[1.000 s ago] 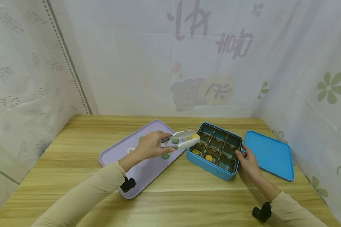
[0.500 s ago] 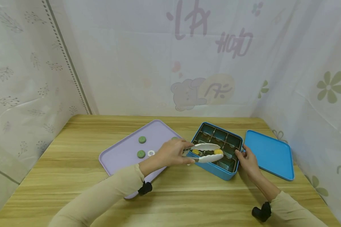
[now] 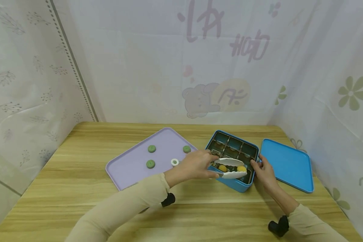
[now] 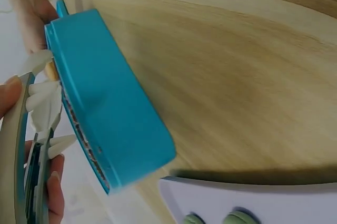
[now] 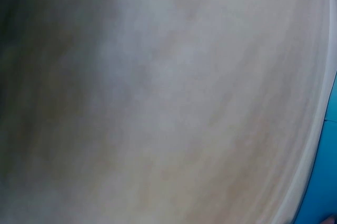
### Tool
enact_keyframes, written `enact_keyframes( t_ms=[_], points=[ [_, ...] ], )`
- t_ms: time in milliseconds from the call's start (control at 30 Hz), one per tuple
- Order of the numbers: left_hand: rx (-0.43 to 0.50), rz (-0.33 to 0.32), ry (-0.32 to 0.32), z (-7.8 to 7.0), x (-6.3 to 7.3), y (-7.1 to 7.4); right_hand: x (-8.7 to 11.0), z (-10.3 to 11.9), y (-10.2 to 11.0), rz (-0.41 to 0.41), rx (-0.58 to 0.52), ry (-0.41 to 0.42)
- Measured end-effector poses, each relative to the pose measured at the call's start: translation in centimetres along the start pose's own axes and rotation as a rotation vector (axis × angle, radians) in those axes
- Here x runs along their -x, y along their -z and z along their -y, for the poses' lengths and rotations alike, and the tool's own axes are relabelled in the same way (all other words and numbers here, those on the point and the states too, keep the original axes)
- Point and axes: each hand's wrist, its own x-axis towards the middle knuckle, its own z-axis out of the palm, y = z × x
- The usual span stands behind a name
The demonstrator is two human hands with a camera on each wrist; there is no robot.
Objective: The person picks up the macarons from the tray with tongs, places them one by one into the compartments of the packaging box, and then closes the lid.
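My left hand (image 3: 196, 165) grips a pair of tongs (image 3: 234, 175) with white scalloped tips, held over a blue box (image 3: 232, 185). Between the tips is a small round yellow piece (image 3: 241, 169). The box has a dark insert (image 3: 234, 143) split into several compartments. Another yellow piece (image 3: 223, 168) lies in a near compartment, seen between the tong arms. On the box's right side, my right hand (image 3: 264, 172) holds the wall, thumb at the rim. In the left wrist view, the tong tips (image 4: 46, 103) stand at the box's open side. The right wrist view is mostly blurred.
A lilac tray (image 3: 127, 168) at the left bears several green round pieces (image 3: 150, 164) and a white ring-shaped piece (image 3: 174, 162). A blue lid (image 3: 290, 164) lies right of the box. Printed white cloth (image 3: 139, 67) encloses the wooden table (image 3: 193, 218).
My left hand has moved right from above the tray to over the box, carrying the yellow piece in the tongs toward the near right compartments. My right hand keeps its place on the box.
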Motion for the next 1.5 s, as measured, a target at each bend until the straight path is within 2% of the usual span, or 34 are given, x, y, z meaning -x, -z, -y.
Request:
enact_keyframes(
  t_ms=[300,533,767,933,1067,1300,1500],
  points=[
    [-0.034,0.054,0.052,-1.2,-0.8,0.7,0.2,0.2,0.0,-0.001,-0.009,0.008],
    [-0.041,0.068,0.073,-1.3,-1.2,0.3,0.3,0.2,0.0,0.008,-0.049,0.008],
    [-0.007,0.051,0.067,-0.8,-0.3,-0.1,0.2,0.2,-0.1,0.01,-0.057,0.0],
    [0.08,-0.001,0.067,-0.1,1.2,-0.3,0.3,0.2,-0.1,0.007,-0.052,0.002],
    [0.137,-0.06,0.079,1.0,2.9,-0.4,0.4,0.3,-0.1,0.006,-0.05,0.003],
    [0.186,-0.205,0.105,3.8,7.1,-0.4,0.2,0.2,-0.1,0.012,-0.045,0.009],
    [0.254,-0.271,0.194,6.3,11.0,-0.1,0.2,0.1,-0.1,0.011,-0.056,0.006]
  ],
)
